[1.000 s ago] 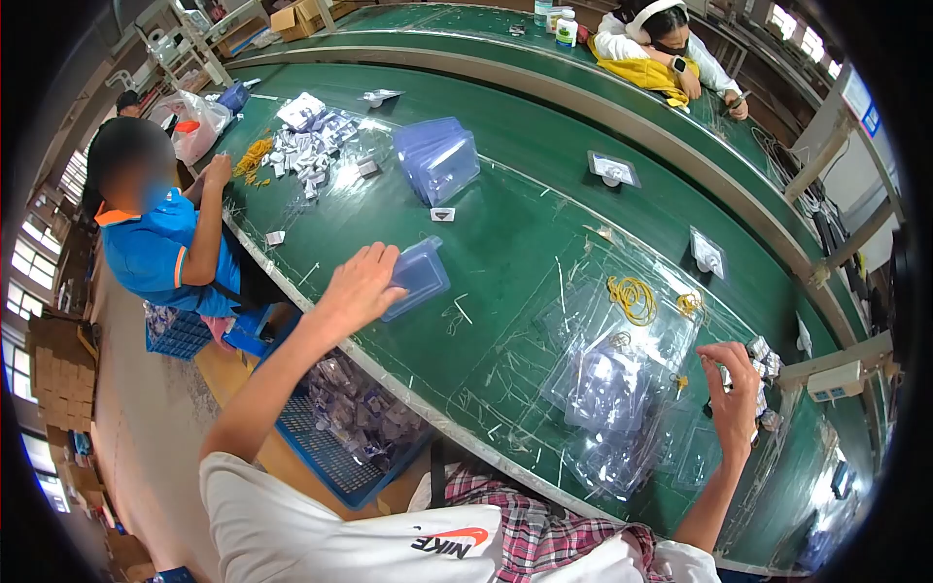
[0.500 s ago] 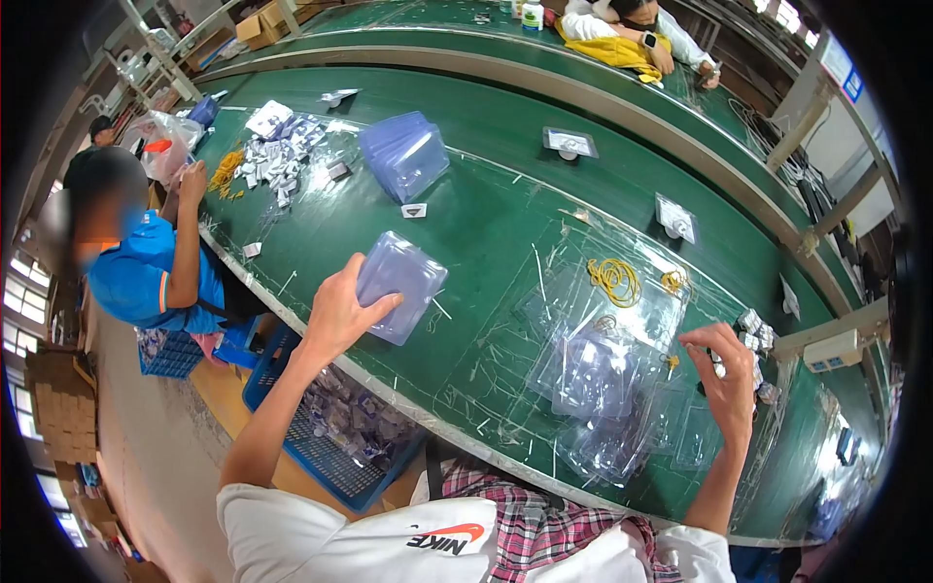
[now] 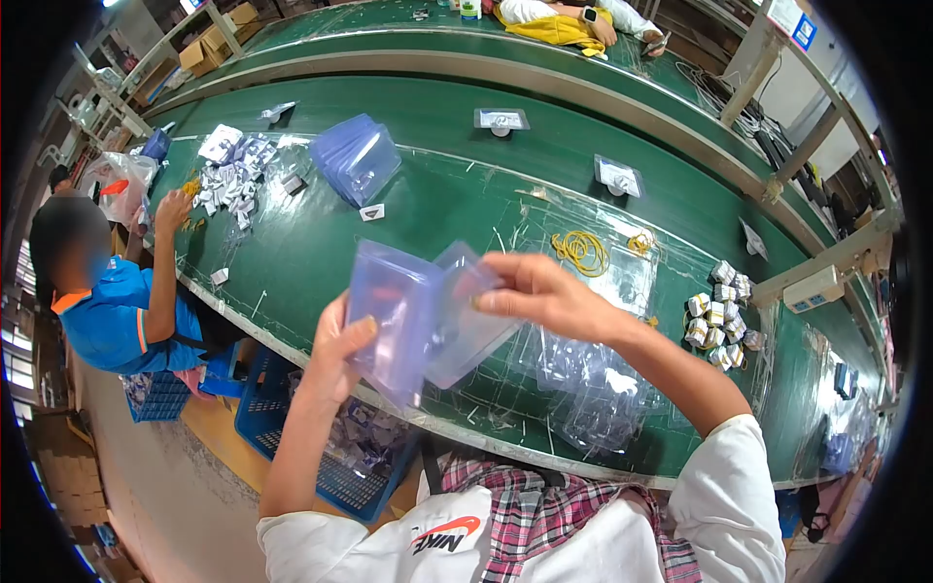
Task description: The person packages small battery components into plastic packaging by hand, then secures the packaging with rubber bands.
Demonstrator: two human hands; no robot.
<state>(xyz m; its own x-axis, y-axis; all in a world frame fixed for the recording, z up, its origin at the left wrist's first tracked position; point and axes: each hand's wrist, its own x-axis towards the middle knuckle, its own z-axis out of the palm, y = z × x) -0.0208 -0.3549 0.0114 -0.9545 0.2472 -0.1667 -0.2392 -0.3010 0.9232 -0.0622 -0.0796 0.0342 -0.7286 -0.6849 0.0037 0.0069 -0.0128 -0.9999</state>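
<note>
My left hand (image 3: 337,348) is closed around a stack of clear bluish plastic packs (image 3: 391,306), held up over the front of the green bench, thumb on the near face. At the stack's right side my right hand (image 3: 549,296) pinches one clear plastic pack (image 3: 471,342) between thumb and fingers. This single pack is angled away from the stack and overlaps its edge. Beneath my right forearm, more clear plastic packs (image 3: 598,389) lie loosely heaped. Yellow rubber bands (image 3: 580,254) lie just behind them.
Another stack of bluish packs (image 3: 355,163) stands further back, near a heap of small white pieces (image 3: 233,180). Banded white bundles (image 3: 717,321) sit at the right. Filled packs (image 3: 618,177) lie on the belt. A co-worker (image 3: 117,311) sits at left, beside a blue crate (image 3: 258,403).
My right hand has moved left from above the loose packs to the held stack and grasped one pack. My left hand has tilted the stack more upright. The view has shifted.
</note>
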